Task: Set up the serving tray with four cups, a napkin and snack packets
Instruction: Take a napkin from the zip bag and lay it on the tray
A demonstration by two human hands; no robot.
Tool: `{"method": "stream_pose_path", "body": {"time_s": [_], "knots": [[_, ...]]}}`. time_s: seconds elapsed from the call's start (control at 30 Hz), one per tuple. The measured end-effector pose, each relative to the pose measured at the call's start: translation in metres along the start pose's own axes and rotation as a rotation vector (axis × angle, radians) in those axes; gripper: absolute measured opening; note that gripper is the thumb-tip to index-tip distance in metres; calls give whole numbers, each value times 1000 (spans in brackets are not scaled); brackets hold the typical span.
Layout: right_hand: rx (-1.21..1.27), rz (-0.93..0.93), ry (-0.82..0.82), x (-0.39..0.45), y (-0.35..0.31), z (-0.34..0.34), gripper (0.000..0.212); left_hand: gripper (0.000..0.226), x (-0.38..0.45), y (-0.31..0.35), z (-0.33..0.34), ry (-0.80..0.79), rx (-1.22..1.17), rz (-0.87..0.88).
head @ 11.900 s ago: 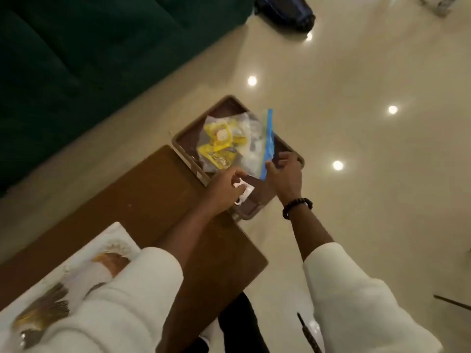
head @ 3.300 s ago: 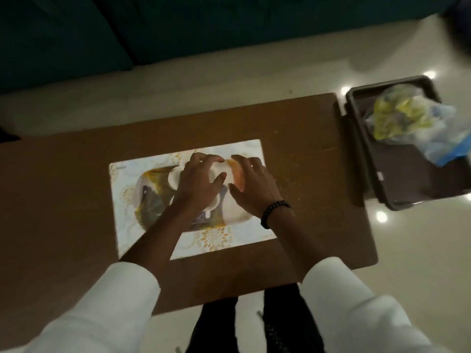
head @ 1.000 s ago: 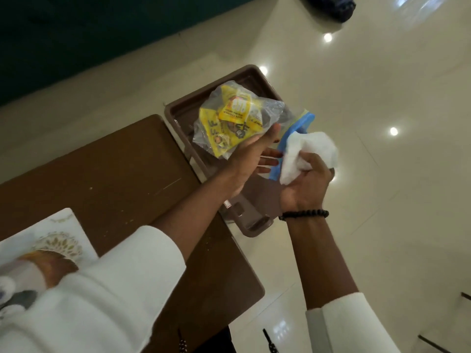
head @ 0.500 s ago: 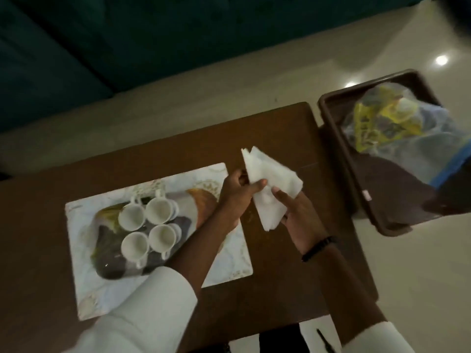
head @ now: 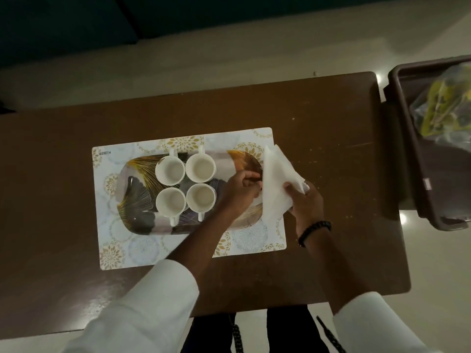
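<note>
A patterned serving tray [head: 137, 200] lies on a floral placemat [head: 244, 240] on the brown table. Several white cups [head: 170, 170] stand in a square on the tray's middle, all upright and empty. A white napkin [head: 276, 182] is held over the tray's right end. My left hand [head: 242, 192] pinches the napkin's left edge and my right hand [head: 304, 202] grips its right side. A clear bag of yellow snack packets [head: 443, 110] lies in a brown bin [head: 407, 138] to the right of the table.
The brown table [head: 331, 154] reaches to its right edge next to the bin. A dark green sofa [head: 76, 21] runs along the far side. Pale glossy floor [head: 438, 276] surrounds the table, and my dark legs show below its near edge.
The napkin has moved left and down from over the bare table to the tray's right end, with both hands still on it. The view now centres on the tray.
</note>
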State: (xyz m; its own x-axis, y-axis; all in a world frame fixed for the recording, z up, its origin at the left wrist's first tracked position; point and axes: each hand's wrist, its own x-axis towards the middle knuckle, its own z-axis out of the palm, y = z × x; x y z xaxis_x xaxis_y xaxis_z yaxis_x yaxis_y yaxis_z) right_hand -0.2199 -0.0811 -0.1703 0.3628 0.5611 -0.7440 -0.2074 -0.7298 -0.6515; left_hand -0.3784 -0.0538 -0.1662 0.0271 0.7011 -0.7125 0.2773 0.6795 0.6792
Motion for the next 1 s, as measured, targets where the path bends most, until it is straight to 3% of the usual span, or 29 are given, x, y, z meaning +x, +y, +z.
{"method": "stream_pose_path", "body": {"time_s": [0.13, 0.3, 0.47, 0.8, 1.0], "knots": [[-38, -27, 71, 5, -8, -2, 16, 44, -9, 3, 8, -34, 479, 327], [-174, -73, 74, 9, -4, -3, 28, 27, -3, 2, 16, 45, 788, 438], [-278, -80, 58, 11, 1, 11, 28, 19, 3, -2, 7, 127, 753, 431], [-401, -127, -13, -3, 14, 48, 35, 19, 0, -13, -24, 77, 733, 405], [-569, -219, -36, -10, 14, 54, 28, 37, -2, -15, -31, 29, 585, 406]]}}
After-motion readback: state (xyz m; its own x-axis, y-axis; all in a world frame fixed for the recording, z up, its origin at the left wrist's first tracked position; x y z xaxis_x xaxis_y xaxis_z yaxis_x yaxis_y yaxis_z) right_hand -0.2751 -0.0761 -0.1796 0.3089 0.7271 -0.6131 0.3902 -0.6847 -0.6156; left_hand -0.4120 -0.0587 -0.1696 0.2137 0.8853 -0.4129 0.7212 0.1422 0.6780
